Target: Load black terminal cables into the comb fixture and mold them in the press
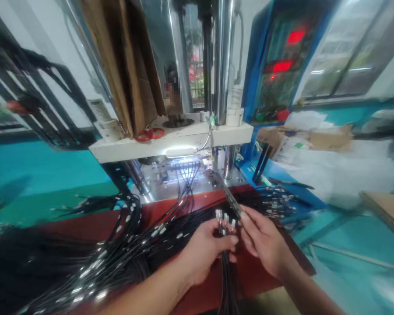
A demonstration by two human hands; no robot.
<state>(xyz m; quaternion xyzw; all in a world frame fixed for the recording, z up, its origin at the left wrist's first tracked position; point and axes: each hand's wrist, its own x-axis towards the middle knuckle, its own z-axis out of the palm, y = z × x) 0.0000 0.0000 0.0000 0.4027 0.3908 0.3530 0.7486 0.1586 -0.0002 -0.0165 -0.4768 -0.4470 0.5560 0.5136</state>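
My left hand (207,246) is closed around a bundle of black cables (225,271). Their silvery connector ends (226,217) stick up above the thumb, and the cables hang down past the red tabletop's front. Pinched in my right hand (265,243) is a long, narrow dark tool (229,197), slanting up and left toward the press; its exact kind is not clear. Both hands are close together over the tabletop (256,273). Beyond them, several thin black cables (186,186) run from the lit mould (184,164) of the press down onto the table.
Heaps of black cables (118,258) cover the table's left side, and more cable ends (279,203) lie at right. The press's white crossbeam (124,149) carries red-handled scissors (150,134). A blue control cabinet (254,57) stands behind, white bags (341,168) at right.
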